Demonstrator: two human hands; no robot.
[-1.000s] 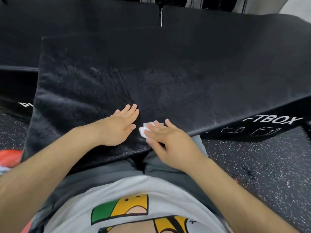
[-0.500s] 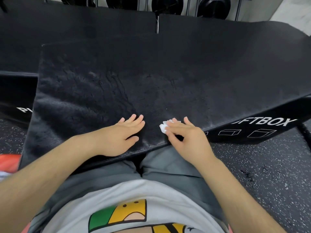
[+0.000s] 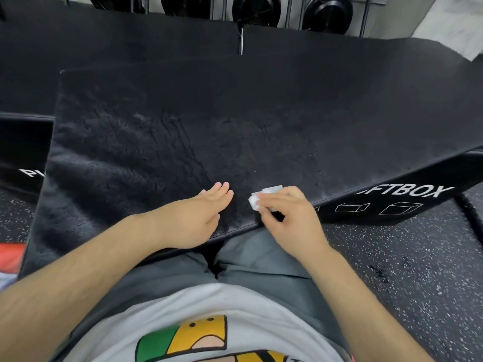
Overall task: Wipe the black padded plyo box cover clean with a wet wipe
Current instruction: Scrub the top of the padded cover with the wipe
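Observation:
The black padded plyo box cover [image 3: 235, 121] fills the middle of the view, its fuzzy top showing streaks left of centre. Near its front edge my left hand [image 3: 193, 218] lies flat on the cover with fingers straight. Just to the right, my right hand [image 3: 287, 218] holds a small folded white wet wipe [image 3: 264, 195] against the cover with curled fingers; most of the wipe is hidden under them.
The box's front side bears white lettering "FTBOX" [image 3: 402, 192] and cube outlines. More black pads [image 3: 117, 40] lie behind and to the left. Black weight plates [image 3: 256, 9] stand on a rack at the top. Speckled rubber floor [image 3: 392, 270] spreads to the right.
My right hand slid the wipe to the right along the front edge and its fingers curled more around it. My left hand stayed flat in about the same spot.

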